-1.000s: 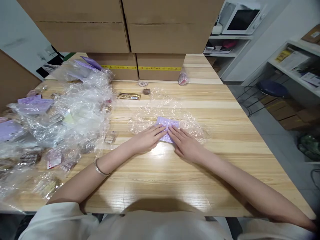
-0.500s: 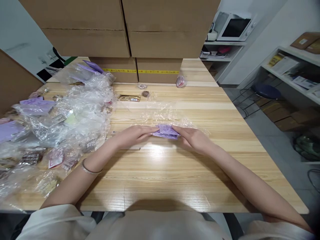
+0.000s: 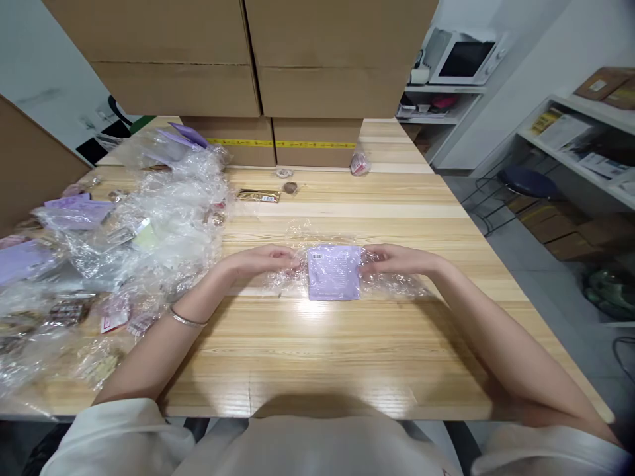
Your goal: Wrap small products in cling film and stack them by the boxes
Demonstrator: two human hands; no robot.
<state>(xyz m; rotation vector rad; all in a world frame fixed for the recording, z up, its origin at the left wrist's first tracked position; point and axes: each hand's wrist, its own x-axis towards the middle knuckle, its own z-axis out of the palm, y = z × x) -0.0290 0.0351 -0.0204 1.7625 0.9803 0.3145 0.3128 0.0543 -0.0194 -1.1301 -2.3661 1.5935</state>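
A flat purple square packet (image 3: 334, 272), with a barcode at its upper left corner, lies in the middle of the table. Crinkled clear plastic film (image 3: 397, 284) covers it and spreads out on either side. My left hand (image 3: 268, 260) is closed on the film beside the packet's left edge, fingertips partly lost in the glare. On the opposite side my right hand (image 3: 399, 259) is also closed, its fingers on the film by the packet's right edge and partly hidden by it.
A heap of plastic-wrapped packets (image 3: 163, 218) covers the table's left side. Farther back are a gold bar-shaped packet (image 3: 258, 196), a small brown round item (image 3: 290, 188) and a small wrapped red item (image 3: 360, 162). Large cardboard boxes (image 3: 317, 92) stand along the back.
The purple packet, folded or tilted between my fingers before, now lies flat with its printed face up. My hands have moved apart to its two sides, onto the film.
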